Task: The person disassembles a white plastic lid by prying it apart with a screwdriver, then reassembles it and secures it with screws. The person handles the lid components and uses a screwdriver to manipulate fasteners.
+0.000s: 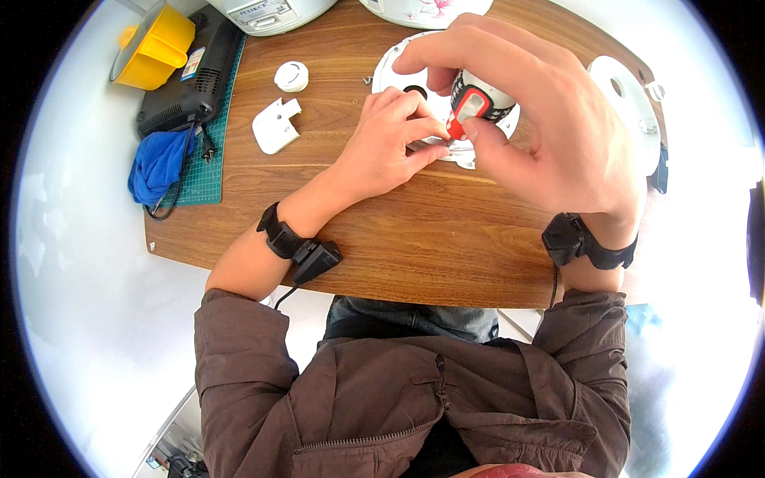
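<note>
My right hand (pixel 550 111) is wrapped round an electric screwdriver (pixel 472 105) with a white, black and red body. Its red end points down toward a round white plastic housing (pixel 390 73) on the table. Beside that end, my left hand (pixel 390 139) rests on the housing's near edge with thumb and fingers pinched. What they pinch is hidden or too small to name. Both hands cover much of the housing; a dark round opening shows near the left knuckles.
A white cap (pixel 292 77) and a notched white plastic piece (pixel 276 126) lie left on the wooden table (pixel 335 231). Farther left are a yellow container (pixel 159 52), a black device (pixel 179 99), a blue cloth (pixel 161 166) and a green mat (pixel 209 182). A white disc (pixel 625 99) lies right; white appliances stand behind.
</note>
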`<state>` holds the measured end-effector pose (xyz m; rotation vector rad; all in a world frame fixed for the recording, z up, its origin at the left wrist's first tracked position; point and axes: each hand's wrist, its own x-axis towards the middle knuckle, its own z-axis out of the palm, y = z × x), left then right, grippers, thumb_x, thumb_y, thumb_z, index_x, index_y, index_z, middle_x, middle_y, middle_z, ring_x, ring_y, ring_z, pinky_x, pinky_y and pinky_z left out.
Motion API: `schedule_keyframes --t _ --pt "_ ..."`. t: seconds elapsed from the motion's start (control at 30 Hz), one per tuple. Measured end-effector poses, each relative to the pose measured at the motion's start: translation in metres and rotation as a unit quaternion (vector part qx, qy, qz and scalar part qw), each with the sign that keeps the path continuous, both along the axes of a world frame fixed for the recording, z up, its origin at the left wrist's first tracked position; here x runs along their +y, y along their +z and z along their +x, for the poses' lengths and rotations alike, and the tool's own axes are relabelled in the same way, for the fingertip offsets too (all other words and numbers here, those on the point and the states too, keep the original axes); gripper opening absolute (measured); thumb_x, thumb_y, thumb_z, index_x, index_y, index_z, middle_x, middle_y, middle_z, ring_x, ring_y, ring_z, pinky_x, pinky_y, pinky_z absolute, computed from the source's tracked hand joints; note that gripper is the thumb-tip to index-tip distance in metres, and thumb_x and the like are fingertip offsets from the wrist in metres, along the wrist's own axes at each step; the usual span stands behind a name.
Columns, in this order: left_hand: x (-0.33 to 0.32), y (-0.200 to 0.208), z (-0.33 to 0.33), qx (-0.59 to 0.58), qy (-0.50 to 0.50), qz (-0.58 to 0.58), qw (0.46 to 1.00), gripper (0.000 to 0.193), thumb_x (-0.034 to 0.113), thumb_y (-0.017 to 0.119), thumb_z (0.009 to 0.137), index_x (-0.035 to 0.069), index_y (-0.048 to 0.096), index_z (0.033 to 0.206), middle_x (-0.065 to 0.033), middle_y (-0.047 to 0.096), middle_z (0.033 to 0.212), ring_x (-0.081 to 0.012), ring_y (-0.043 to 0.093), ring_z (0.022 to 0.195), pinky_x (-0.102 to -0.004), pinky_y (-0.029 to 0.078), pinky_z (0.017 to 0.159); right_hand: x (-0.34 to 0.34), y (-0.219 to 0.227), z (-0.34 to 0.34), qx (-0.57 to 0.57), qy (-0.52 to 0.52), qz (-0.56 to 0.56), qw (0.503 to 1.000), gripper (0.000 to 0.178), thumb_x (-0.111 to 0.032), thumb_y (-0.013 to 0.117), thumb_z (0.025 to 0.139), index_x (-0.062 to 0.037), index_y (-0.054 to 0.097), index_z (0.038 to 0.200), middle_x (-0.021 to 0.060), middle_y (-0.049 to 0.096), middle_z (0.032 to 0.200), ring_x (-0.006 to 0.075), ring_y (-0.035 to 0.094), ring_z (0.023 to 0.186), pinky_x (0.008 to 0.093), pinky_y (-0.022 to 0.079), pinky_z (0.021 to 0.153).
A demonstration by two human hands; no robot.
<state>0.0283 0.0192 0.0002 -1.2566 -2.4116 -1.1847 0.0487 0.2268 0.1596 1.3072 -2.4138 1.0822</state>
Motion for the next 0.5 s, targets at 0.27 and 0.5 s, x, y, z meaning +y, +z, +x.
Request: schedule_keyframes --t 0.27,0.5 --pt "0.002 -0.004 -0.002 -0.019 -0.012 0.001 1.000 0.015 0.018 0.082 0.083 0.015 0.077 0.097 0.0022 0.059 0.095 -0.0223 0.051 0.098 -0.0379 0.036 0.094 0.000 0.001 -0.001 0.070 -0.156 0.111 0.979 0.039 -0.014 0.076 0.085 -0.0024 0.063 0.121 0.0134 0.065 0.090 0.0301 0.067 0.070 0.0374 0.053 0.061" --pt "0.000 -0.001 -0.001 -0.011 -0.010 0.001 1.000 0.015 0.018 0.082 0.082 0.015 0.077 0.097 0.0028 0.060 0.095 -0.0216 0.051 0.099 -0.0379 0.036 0.094 -0.008 0.009 0.005 -0.015 -0.090 0.058 0.994 0.049 -0.006 0.075 0.080 -0.0006 0.061 0.126 0.0147 0.066 0.093 0.0310 0.069 0.072 0.0371 0.056 0.061"
